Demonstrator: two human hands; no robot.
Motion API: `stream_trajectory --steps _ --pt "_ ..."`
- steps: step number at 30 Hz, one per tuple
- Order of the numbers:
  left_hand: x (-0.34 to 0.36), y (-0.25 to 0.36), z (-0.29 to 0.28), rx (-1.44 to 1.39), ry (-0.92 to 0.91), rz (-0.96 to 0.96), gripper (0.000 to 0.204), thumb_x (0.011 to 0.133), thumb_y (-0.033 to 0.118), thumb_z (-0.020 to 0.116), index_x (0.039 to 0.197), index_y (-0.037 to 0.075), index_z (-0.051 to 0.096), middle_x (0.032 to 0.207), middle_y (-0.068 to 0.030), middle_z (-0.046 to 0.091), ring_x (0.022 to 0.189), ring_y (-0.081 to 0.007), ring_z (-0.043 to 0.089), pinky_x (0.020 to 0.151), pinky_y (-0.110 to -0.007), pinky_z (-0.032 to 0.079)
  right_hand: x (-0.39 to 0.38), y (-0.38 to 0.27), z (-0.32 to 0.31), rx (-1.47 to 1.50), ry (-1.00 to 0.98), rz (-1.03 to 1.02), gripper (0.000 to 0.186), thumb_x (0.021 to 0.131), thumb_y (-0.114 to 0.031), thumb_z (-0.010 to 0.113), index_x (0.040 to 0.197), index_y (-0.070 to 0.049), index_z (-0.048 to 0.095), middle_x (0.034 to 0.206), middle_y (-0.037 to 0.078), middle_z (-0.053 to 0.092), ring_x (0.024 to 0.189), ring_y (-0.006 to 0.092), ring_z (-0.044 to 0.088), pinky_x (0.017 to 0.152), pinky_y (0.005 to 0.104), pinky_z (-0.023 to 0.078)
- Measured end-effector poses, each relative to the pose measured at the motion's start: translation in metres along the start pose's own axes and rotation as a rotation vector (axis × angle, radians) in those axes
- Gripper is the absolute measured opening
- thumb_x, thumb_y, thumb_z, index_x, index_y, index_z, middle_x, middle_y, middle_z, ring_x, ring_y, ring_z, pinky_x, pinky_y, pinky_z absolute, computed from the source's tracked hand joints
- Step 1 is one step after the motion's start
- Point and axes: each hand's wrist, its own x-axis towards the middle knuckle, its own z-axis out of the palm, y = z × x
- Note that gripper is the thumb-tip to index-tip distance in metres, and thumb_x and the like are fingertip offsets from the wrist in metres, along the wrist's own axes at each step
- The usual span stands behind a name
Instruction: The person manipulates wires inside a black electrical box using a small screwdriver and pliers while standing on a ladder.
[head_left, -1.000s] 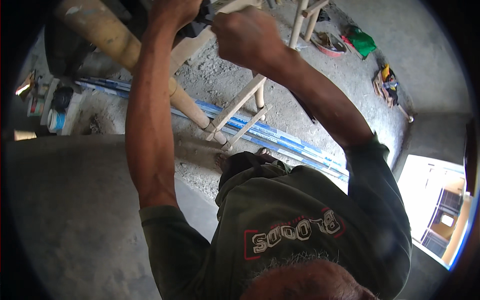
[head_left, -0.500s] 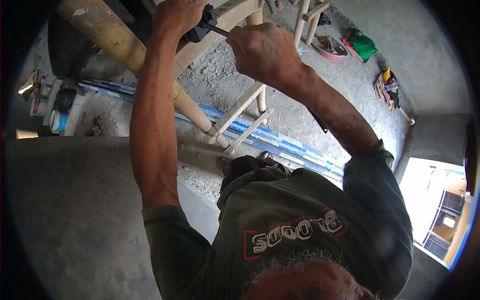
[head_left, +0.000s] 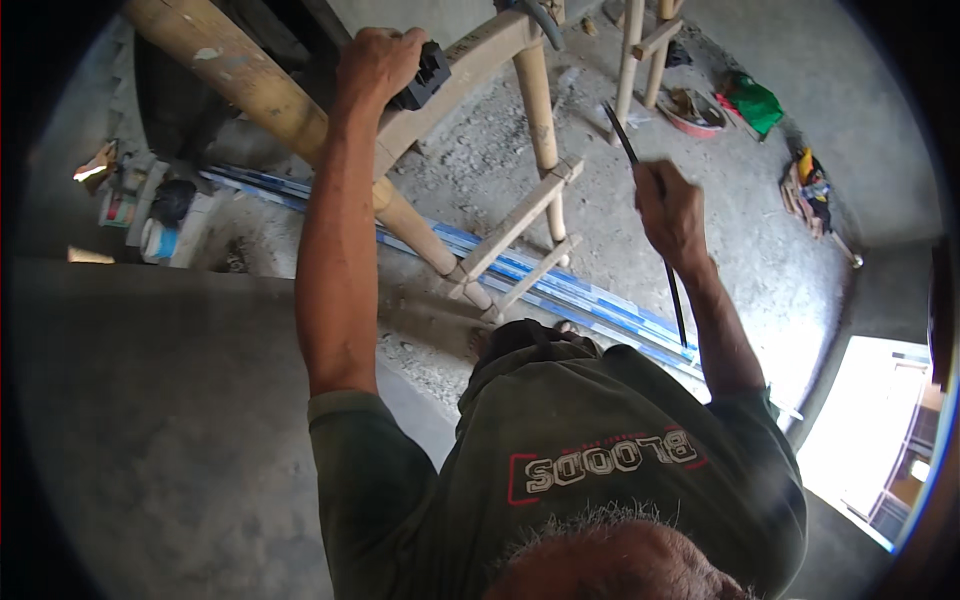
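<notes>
My left hand [head_left: 378, 65] is closed round a black slotted block [head_left: 428, 78], which is at the top of a wooden plank [head_left: 410, 125] of a bamboo scaffold. The hand hides part of the block, so I cannot tell its exact kind. Out to the right and apart from the scaffold, my right hand [head_left: 672, 213] grips a long, thin dark rod [head_left: 676, 300] near its middle. One end of the rod points up and away, the other down along my right forearm.
A thick bamboo pole [head_left: 255, 75] slants past my left forearm. Bamboo legs with rungs [head_left: 520, 215] stand ahead. Long blue-and-white strips [head_left: 600, 300] lie on the rubble-strewn floor. Farther right are a red basin [head_left: 692, 115] and a green cloth [head_left: 757, 105]; a white bucket [head_left: 158, 240] is at left.
My right hand has swung right and back with the rod, away from the block, and the rod now stands steeper. My left hand stays at the block. The whole view has shifted slightly.
</notes>
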Motion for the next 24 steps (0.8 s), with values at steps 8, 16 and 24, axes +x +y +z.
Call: stream_trajectory --steps 8,16,24 --pt "-0.03 0.029 -0.041 -0.647 0.076 -0.09 0.029 0.091 0.026 0.062 0.094 0.001 0.075 0.088 -0.0079 0.072 0.072 -0.0194 0.066 0.065 -0.03 0.052 -0.238 0.239 0.016 -0.276 -0.191 0.475 0.022 0.095 -0.017 0.048 0.091 0.001 0.06 0.083 0.032 0.064 0.081 0.0535 0.061 0.067 0.0606 0.046" --pt "-0.061 0.055 -0.066 -1.207 -0.175 -0.162 0.034 0.097 0.027 0.057 0.105 -0.005 0.067 0.103 -0.0241 0.071 0.089 -0.0319 0.071 0.086 -0.045 0.059 -0.315 0.282 0.02 -0.172 -0.16 0.693 0.027 0.097 -0.023 0.051 0.091 0.001 0.062 0.078 0.028 0.066 0.076 0.0492 0.064 0.066 0.0542 0.048" --pt "-0.139 0.075 -0.016 -1.522 -0.34 -0.282 0.043 0.098 0.032 0.054 0.114 -0.005 0.066 0.112 -0.0282 0.068 0.101 -0.0394 0.069 0.093 -0.051 0.056 -0.066 0.033 -0.01 0.95 -0.235 0.487 0.035 0.094 -0.024 0.069 0.119 0.001 0.067 0.065 -0.008 0.044 0.05 0.0039 0.034 0.045 0.0225 0.024"
